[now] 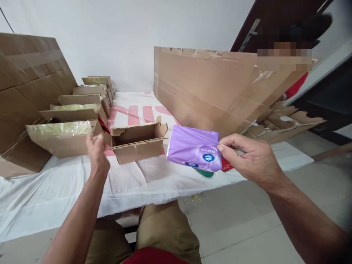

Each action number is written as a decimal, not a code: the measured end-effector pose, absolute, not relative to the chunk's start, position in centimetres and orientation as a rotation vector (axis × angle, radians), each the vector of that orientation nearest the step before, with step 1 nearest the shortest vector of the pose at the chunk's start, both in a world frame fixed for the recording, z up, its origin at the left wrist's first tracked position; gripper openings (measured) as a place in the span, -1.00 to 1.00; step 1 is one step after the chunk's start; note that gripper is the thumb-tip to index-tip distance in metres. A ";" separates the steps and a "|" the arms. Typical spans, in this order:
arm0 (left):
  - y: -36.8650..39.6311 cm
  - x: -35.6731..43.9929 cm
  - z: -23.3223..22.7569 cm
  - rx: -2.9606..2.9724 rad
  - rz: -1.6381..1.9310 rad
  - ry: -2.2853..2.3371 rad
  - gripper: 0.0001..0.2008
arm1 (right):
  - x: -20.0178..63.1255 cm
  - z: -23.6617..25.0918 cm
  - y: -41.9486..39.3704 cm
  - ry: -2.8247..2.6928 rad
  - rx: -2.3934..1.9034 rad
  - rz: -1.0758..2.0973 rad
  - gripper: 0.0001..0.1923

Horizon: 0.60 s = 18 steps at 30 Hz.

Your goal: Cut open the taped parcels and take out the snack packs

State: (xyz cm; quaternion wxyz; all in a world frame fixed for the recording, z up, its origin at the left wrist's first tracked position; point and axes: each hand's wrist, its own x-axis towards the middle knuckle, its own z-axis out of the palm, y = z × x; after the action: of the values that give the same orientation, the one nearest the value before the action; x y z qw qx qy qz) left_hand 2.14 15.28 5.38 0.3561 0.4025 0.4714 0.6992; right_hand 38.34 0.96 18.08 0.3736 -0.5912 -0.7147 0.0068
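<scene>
My right hand (249, 157) is closed on a purple soft pack of tissues (194, 148), pinching its right end between thumb and fingers above the table. Blue oval logos show on the wrapper. My left hand (97, 152) is slightly blurred, its thumb and fingers apart, holding nothing that I can see. It is beside a small open cardboard box (140, 151) with raised flaps; whether it touches the flap is unclear. Under the tissue pack, a green item (205, 173) and a red packet (227, 165) partly show.
Several small cardboard boxes (62, 141) stand in a row at left, before a large carton (30, 73). A big cardboard panel (203, 84) rises behind the table. White cloth (123, 189) covers the table. At right, a person in a red sleeve (297, 86) is near torn cardboard (286, 123).
</scene>
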 end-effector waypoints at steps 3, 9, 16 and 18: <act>9.2 1.8 5.7 1.183 2.103 1.385 -0.42 | 37.3 17.5 0.9 -1.910 -1.458 0.026 -0.82; -0.7 4.6 5.1 1.479 1.416 1.161 -0.28 | 34.1 17.1 1.2 -2.098 -1.264 0.059 -0.79; -0.3 4.4 8.2 1.051 1.223 0.963 0.13 | 30.4 16.5 1.2 -2.093 -1.034 0.180 -0.80; -0.2 3.6 8.7 1.108 1.294 0.985 0.14 | 30.1 16.0 1.6 -2.010 -0.961 0.364 -0.81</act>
State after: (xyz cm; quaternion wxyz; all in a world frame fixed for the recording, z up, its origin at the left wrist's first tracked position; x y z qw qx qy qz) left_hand 3.59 -0.19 8.72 0.5537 0.4687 0.4168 0.5477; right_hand 30.08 1.57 16.05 0.4278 -0.3847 -0.8049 0.1457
